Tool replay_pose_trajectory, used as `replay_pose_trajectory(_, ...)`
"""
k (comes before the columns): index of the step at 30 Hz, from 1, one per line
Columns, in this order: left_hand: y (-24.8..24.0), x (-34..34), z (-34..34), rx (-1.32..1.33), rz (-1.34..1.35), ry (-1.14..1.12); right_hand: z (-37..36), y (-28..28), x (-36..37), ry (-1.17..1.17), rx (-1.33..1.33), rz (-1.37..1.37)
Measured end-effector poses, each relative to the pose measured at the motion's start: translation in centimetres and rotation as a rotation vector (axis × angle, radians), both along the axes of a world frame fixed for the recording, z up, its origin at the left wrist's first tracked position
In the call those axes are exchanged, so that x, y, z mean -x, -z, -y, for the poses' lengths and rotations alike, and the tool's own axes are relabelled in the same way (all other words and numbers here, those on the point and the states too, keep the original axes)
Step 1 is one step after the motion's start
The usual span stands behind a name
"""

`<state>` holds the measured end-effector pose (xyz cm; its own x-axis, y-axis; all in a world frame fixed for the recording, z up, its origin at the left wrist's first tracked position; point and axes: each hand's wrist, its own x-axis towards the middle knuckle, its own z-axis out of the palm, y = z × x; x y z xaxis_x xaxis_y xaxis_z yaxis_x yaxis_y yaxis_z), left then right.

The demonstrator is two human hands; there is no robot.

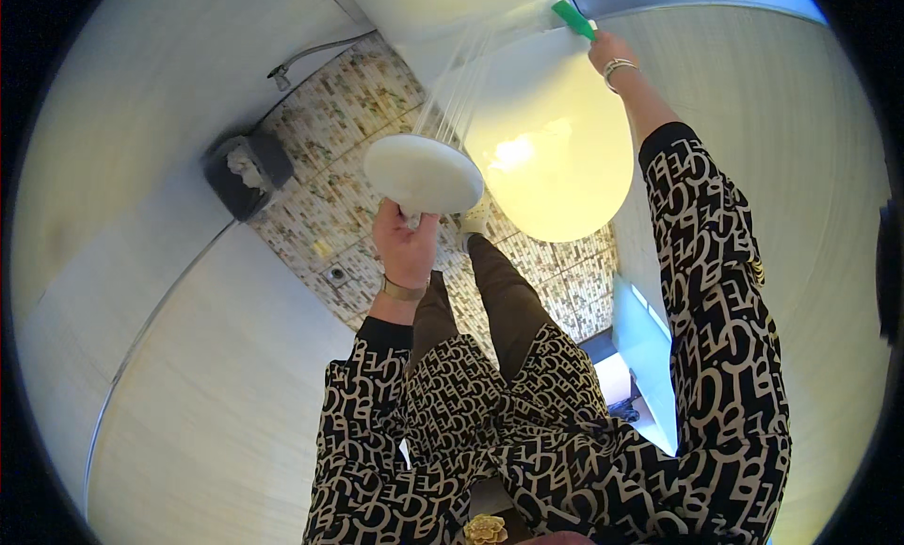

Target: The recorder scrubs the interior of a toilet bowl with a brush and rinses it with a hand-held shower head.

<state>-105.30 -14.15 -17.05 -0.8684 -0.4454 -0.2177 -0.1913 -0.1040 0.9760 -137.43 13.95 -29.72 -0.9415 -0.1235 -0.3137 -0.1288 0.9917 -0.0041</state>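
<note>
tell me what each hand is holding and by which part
The left hand holds a white shower head by its handle, below the round disc. The right hand grips a green tool by one end; what kind of tool cannot be told.

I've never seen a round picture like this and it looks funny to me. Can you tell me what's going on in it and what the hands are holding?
The picture comes from a small camera worn on a person's head, looking down at their own arms. Its very wide lens bends straight lines, so the walls look curved.

No machine here, just two bare hands in patterned sleeves. The left hand holds a white shower head, round like a plate, and thin streams of water spray from it. The right hand reaches out with a green tool; I can't tell exactly what kind. It is near a wall.

Below is a floor of little tiles with a small drain. A dark bin with something white inside stands on it. The big yellowish oval looks like a shiny basin or tub.
</note>
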Motion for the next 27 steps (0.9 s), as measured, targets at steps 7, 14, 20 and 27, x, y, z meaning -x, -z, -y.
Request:
replay_pose_trajectory(7, 0.8, 2.1, -1.5, 0.078, 0.072, -0.022, 11.5, -1.8, -4.9, -0.435, 0.097, 0.345)
replay_pose_trajectory(14, 2.0, 4.4, -3.4, 0.06, 0.083, 0.076, -6.9, 1.5, 8.4, -0.251, -0.172, 0.054)
replay_pose_trajectory(20, 3.1, 3.8, -3.4, 0.066, 0.092, -0.013, -2.2, 1.2, 3.9, 0.047, -0.128, -0.049)
replay_pose_trajectory(27, 3.5, 6.4, -5.4, 0.154, 0.017, 0.1, -2.0, 1.8, 5.5, 0.348, 0.361, -0.213)
